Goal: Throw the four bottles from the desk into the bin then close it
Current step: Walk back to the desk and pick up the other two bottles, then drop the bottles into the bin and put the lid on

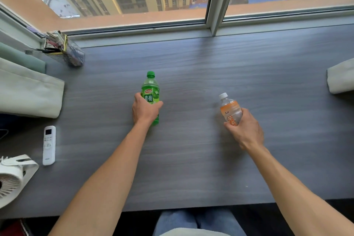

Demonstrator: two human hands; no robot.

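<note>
Now my left hand (144,110) wraps its fingers around the green bottle (150,90) at twelve o'clock on the desk (191,159). My right hand (244,127), at two o'clock, clasps the orange-labelled bottle (229,108).

Matt grey wood-grain desk (191,159), glossy green plastic bottle (150,86), clear plastic bottle (230,108)

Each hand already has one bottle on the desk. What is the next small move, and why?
Probably lift both bottles off the desk together. The left hand is wrapped around the green bottle, and the right hand grips the clear bottle with the orange label, which is tilted. Both have caps on. No bin shows in this view, so carrying comes next.
</note>
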